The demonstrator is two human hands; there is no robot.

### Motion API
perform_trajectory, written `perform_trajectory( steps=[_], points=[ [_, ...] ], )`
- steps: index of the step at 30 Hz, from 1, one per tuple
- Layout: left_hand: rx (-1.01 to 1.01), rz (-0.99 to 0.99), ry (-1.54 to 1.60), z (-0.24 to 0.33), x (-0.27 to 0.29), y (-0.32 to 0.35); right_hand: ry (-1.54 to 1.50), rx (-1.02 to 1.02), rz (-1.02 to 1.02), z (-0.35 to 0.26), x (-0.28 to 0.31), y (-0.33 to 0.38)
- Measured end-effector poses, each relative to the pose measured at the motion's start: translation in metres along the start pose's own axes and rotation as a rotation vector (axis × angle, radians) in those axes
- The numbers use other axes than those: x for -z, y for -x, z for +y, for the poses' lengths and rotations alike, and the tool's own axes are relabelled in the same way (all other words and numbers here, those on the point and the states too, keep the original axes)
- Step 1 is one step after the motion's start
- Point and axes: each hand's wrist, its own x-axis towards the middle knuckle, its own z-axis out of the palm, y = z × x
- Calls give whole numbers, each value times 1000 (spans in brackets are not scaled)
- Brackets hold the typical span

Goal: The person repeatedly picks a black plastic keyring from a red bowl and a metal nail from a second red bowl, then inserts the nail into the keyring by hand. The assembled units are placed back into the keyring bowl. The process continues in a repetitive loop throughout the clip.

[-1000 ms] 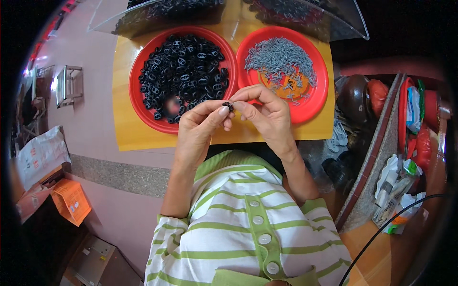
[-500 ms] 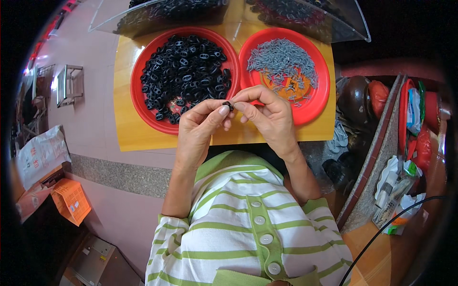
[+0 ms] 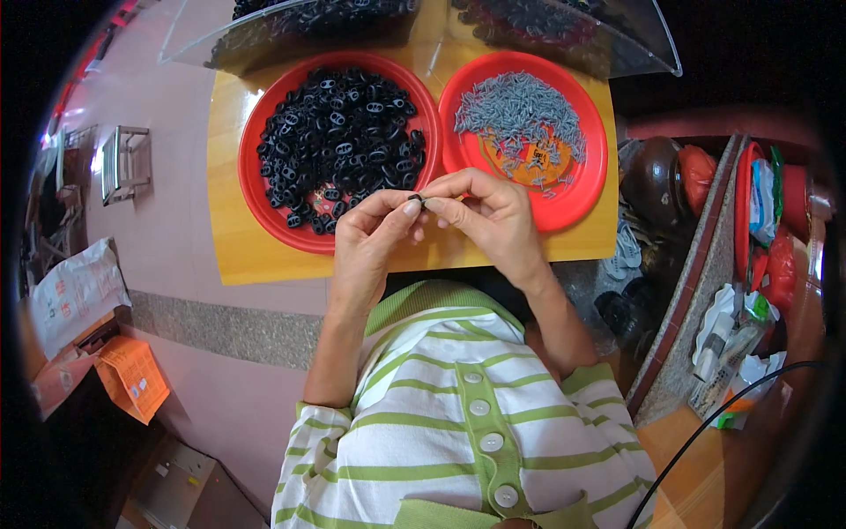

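My left hand (image 3: 367, 236) pinches a small black plastic piece (image 3: 416, 200) between thumb and forefinger, above the near edge of the yellow table. My right hand (image 3: 498, 220) is closed in a pinch against the same piece; its fingertips hide whatever lies between them. Behind my left hand, a round red tray (image 3: 249, 172) holds a heap of black oval pieces (image 3: 339, 123) with two holes each. Beyond my right hand, a second red tray (image 3: 597, 145) holds many small grey screw-like pins (image 3: 520, 101), piled toward its far side.
Clear plastic bins (image 3: 308, 35) with more black pieces stand along the far side of the yellow table (image 3: 231, 247). To the right are a stone-topped ledge (image 3: 683, 309) with bags and a black cable (image 3: 705, 421). A metal stool (image 3: 123, 166) and an orange box (image 3: 132, 375) are at the left.
Both hands stay together at nearly the same spot, dipping very slightly. The right fingertips have closed in on the black piece, which shows less between the fingers now.
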Motion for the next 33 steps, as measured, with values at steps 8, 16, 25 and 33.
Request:
perform_trajectory(
  steps=[8, 16, 25, 33],
  points=[
    [-43, 14, -27, 3, 9, -4, 855, 306, 49, -1, 12, -61],
    [-39, -27, -5, 0, 12, -5, 1150, 279, -5, 2, 0, -70],
    [-39, 35, 34, 2, 9, -6, 181, -159, -35, 0, 14, -59],
    [-102, 74, 3, 9, -2, -9, -343, -278, -68, -12, 13, -32]
  ],
)
